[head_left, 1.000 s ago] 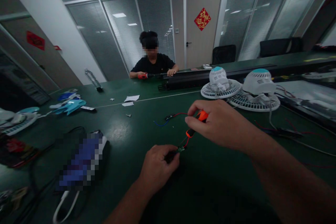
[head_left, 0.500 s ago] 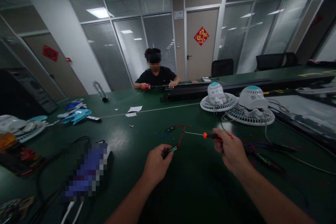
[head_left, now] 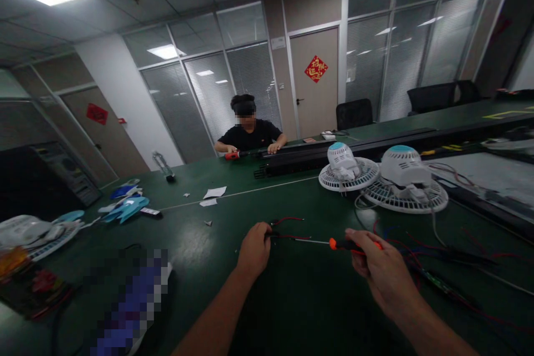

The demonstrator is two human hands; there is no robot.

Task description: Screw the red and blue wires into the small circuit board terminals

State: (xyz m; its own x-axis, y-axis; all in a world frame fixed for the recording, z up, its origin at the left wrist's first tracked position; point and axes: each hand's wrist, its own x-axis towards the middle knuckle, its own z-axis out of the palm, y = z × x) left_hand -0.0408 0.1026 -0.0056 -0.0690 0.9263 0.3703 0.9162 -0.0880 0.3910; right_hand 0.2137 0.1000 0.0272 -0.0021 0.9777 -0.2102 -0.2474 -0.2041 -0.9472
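Note:
My left hand [head_left: 254, 250] is closed around a small part with red wires [head_left: 287, 219] trailing from it; the part itself is hidden under my fingers. My right hand [head_left: 381, 272] grips an orange-handled screwdriver [head_left: 346, 245]. Its thin metal shaft [head_left: 311, 241] points left, and the tip nearly reaches my left hand. Both hands hover just above the dark green table [head_left: 300, 300].
Two white fan assemblies [head_left: 346, 169] [head_left: 404, 178] lie at the right with loose wires [head_left: 434, 267] beside them. A person in black [head_left: 249, 133] sits across the table. Paper scraps [head_left: 214, 193], blue plastic parts [head_left: 125, 206] and a blurred box [head_left: 129, 306] lie at left.
The view has tilted up. My left hand moved forward over the wires with the small part; my right hand dropped lower right, turning the screwdriver level, tip toward the left hand.

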